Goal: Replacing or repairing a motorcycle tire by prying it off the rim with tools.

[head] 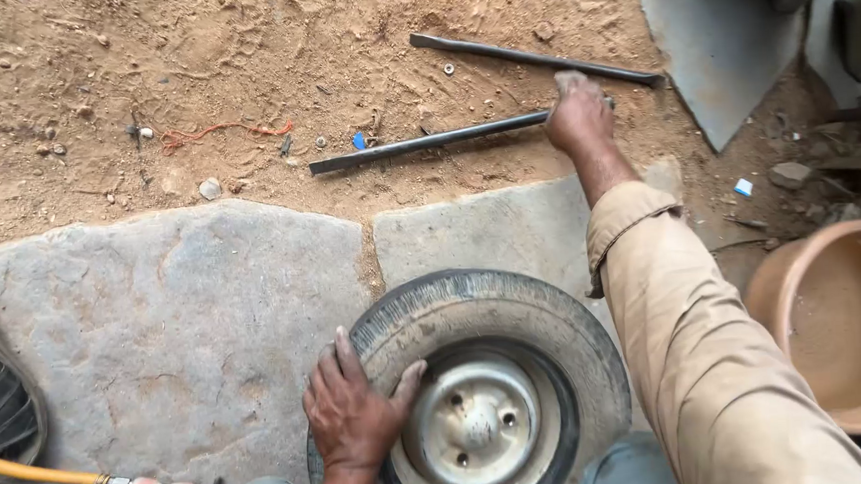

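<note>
Right hand stretched far forward, fingers closed around the near end of a dark iron bar lying flat on the sandy ground. Long axis nearly left-right, free tip pointing left and slightly toward the body. Left hand well back, fingers spread, pressing on the small tyre on the stone slab. Second bar just beyond, untouched.

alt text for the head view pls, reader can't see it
Seen from above, a person's left hand rests on a small tyre mounted on a pale wheel rim lying on stone slabs, while the right hand reaches out to close on the nearer iron bar on sandy ground. A second bar, a clay basin and a yellow hose lie nearby.
</note>
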